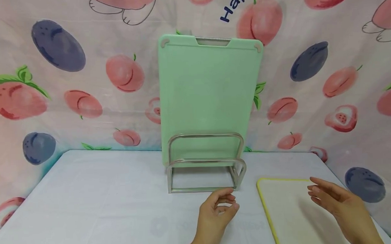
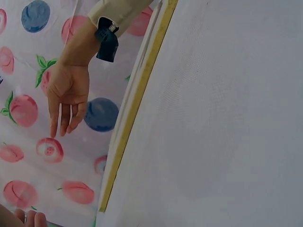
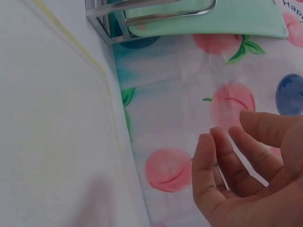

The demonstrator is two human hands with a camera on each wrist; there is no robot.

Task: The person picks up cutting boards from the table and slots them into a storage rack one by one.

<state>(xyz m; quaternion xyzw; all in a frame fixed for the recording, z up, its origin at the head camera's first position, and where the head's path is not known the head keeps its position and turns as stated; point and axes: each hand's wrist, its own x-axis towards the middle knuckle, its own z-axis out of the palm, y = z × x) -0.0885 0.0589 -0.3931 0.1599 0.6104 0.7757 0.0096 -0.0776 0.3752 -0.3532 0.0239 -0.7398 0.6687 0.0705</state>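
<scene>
A light green cutting board [image 1: 207, 93] with a handle slot at its top stands upright in a metal rack [image 1: 203, 160]. Flat on the table at the right lies a white board [image 1: 289, 212] with a yellow edge. My left hand [image 1: 215, 218] hovers in front of the rack, fingers loosely bent and holding nothing. Over the white board, my right hand [image 1: 345, 210] is raised with relaxed fingers and casts a shadow on it. The right wrist view shows that hand [image 3: 251, 175] with thumb and fingertips apart. Only a few fingers of the left hand [image 2: 33, 218] show in the left wrist view.
A white cloth [image 1: 88, 201] covers the table. Behind and beside it hangs a fruit-printed curtain [image 1: 179, 15], close behind the green board. The yellow edge [image 2: 137, 101] of the white board crosses the left wrist view. A dark band [image 2: 108, 40] circles the right wrist.
</scene>
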